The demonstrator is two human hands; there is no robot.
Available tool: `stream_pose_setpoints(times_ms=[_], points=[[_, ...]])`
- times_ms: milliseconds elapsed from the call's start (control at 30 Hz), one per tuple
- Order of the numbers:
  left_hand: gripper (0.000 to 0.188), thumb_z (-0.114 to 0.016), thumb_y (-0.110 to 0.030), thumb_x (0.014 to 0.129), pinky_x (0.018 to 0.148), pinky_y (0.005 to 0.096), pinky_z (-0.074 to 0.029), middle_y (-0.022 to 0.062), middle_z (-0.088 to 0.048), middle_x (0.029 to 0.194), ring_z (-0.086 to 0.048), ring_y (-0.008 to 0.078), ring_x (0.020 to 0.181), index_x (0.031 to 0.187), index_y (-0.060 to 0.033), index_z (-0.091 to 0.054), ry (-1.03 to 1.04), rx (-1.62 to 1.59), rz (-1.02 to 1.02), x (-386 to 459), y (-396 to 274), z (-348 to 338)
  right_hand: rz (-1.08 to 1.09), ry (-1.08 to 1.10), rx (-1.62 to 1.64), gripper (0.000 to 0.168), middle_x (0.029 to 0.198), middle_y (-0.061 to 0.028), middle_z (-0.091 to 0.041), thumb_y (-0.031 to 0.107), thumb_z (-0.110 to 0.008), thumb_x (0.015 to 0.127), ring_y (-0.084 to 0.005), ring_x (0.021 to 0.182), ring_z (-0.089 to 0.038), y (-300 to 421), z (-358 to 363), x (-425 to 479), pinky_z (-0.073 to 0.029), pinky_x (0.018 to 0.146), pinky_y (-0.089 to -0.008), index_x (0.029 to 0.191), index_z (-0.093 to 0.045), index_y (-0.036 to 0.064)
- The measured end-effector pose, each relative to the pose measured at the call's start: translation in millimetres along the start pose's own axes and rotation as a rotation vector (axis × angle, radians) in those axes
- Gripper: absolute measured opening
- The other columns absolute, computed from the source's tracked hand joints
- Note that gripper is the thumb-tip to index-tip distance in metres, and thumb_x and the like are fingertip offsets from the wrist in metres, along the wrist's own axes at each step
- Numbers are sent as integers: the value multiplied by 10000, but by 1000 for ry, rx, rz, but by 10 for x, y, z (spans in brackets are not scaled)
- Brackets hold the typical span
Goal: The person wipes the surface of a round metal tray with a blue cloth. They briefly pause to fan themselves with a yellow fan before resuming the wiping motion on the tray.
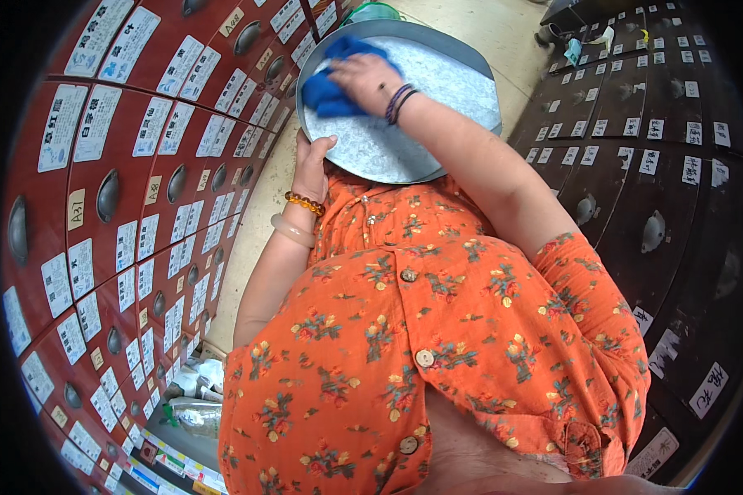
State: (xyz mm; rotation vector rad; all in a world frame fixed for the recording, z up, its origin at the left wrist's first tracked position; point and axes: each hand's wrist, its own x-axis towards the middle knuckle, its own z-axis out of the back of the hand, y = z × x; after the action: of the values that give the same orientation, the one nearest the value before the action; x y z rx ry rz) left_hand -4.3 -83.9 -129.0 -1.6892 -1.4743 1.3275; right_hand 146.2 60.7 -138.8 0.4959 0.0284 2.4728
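Note:
A round, shallow galvanized metal pan (433,80) is held in front of my body, its inner face turned up towards me. My left hand (314,158) grips its near left rim, with the thumb over the edge and the other fingers hidden behind it. Under my right hand (366,80) a crumpled blue cloth (329,98) lies pressed against the pan's inner left side. The fingers of that hand are spread over the cloth, and part of the cloth bunches out beyond them.
Red drawer cabinets (130,142) with cup handles and written labels rise on my left. Dark drawer cabinets (644,185) stand on my right, also labelled. Pale floor (508,37) runs between them. Filled plastic bags (195,414) sit low at the left, and green mesh (374,11) shows behind the pan.

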Motion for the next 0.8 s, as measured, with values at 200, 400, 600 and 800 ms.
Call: stream_pose_setpoints(times_ms=[200, 400, 600, 800], points=[[673, -607, -211, 761, 1017, 342, -307, 130, -445, 1255, -420, 238, 1159, 1326, 20, -323, -51, -25, -11, -80, -30, 27, -541, 141, -96, 176, 1039, -146, -556, 208, -530, 841, -346, 975, -555, -692, 587, -880, -471, 828, -433, 952, -598, 90], [651, -606, -197, 763, 990, 325, -340, 113, -460, 1232, -440, 215, 1131, 1317, 14, -336, -6, -19, -7, 21, 25, 27, -546, 447, 219, 327, 1046, -185, -547, 283, -609, 832, -355, 942, -570, 70, 813, -1135, -478, 823, -440, 1059, -546, 57], [548, -580, -149, 789, 960, 306, -367, 71, -495, 1177, -475, 177, 1062, 1287, -20, -390, -15, -33, -15, 28, -48, -43, 33, 40, 213, 210, 1007, -111, -567, 180, -573, 786, -297, 932, -558, 492, 247, -374, -484, 789, -397, 968, -605, 80], [621, -621, -193, 773, 999, 330, -333, 126, -458, 1249, -439, 224, 1140, 1291, 30, -361, -81, -58, 28, -36, 12, 58, -374, 123, -94, 193, 1052, -151, -561, 147, -495, 843, -341, 951, -580, -625, 370, -557, -484, 836, -425, 1008, -587, 106]])
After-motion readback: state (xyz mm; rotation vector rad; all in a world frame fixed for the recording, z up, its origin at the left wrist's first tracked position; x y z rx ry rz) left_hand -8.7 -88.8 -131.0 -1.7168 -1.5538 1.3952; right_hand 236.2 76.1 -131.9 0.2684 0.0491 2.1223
